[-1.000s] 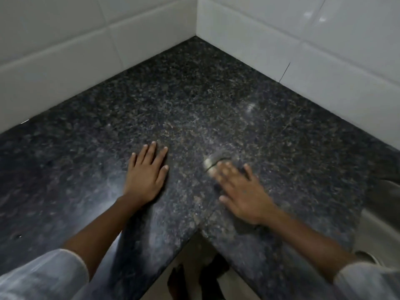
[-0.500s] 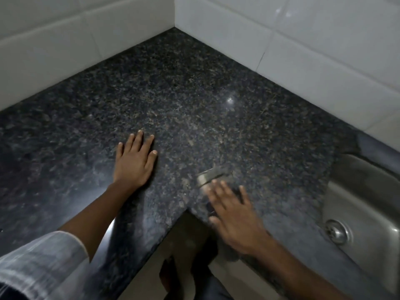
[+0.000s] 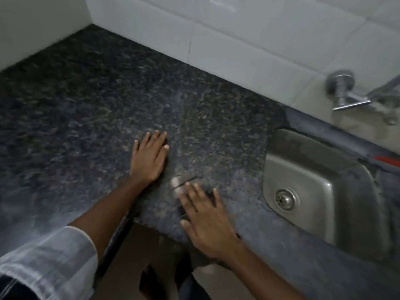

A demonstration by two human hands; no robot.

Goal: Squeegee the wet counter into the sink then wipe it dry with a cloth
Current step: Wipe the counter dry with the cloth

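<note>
Left hand (image 3: 149, 158) lay flat, palm down, on the counter (image 3: 86, 118), fingers extended and close together, holding nothing. Right hand (image 3: 205, 221) was spread palm down near the inner front corner of the counter, fingers slightly apart and pressing on a small object (image 3: 180, 182). Only a pale, greyish end of that object protruded beyond the fingertips; motion blur prevented identifying its shape or material, and whether the hand gripped it or merely pressed on it could not be told. Object sat just beside the left wrist, well apart from the sink (image 3: 320, 191).

Counter: dark speckled granite, polished, L-shaped, with a faint pale sheen running across the middle. Sink: brushed stainless steel, rectangular with rounded corners, round perforated drain (image 3: 285, 199) at the near-left of its floor, recessed into the counter on the right. Wall: glossy white tiles (image 3: 238, 40) with thin grout lines. Chrome tap (image 3: 344, 89) was mounted on the wall above the sink. Left sleeve (image 3: 47, 263): thin whitish fabric, rolled.
</note>
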